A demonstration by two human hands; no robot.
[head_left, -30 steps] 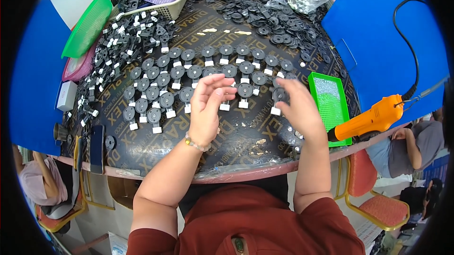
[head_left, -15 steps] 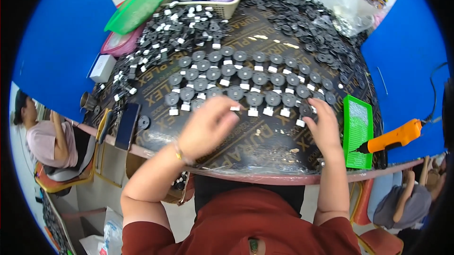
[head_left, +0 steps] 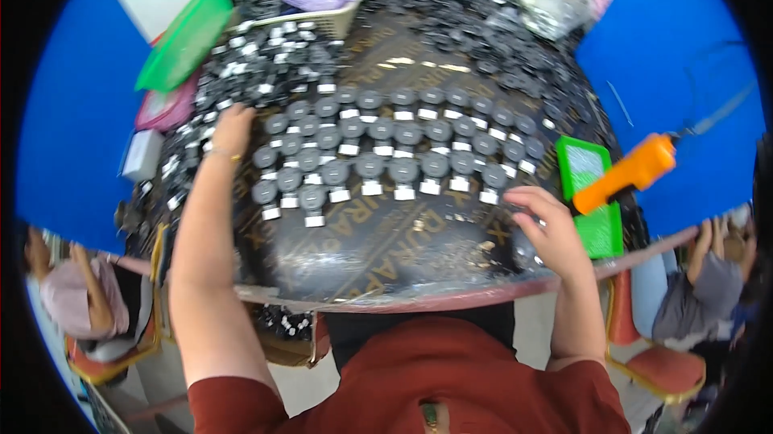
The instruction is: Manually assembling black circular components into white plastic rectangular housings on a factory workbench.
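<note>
My left hand [head_left: 232, 130] reaches to the near edge of a heap of black parts with white ends [head_left: 278, 59]. Its fingers are smeared by motion, so I cannot see whether they hold any part. My right hand [head_left: 551, 229] hovers at the right end of the rows, its fingers apart and nothing between them. Several round black discs with white tabs [head_left: 403, 170] lie in curved rows across the dark tabletop [head_left: 386, 257], tabs facing me. The disc closest to my right hand [head_left: 493, 176] sits just beyond the fingertips.
An orange power screwdriver [head_left: 632, 174] rests across a green tray [head_left: 610, 239] at the right. Loose black discs [head_left: 475, 27] are heaped at the back. Green [head_left: 183, 39] and cream baskets [head_left: 334, 23] stand back left. Blue panels flank the table; co-workers sit on both sides.
My left hand has moved from above the front row out to the heap on the left. My right hand has let go of the rightmost disc and drawn back slightly. The view has shifted.
</note>
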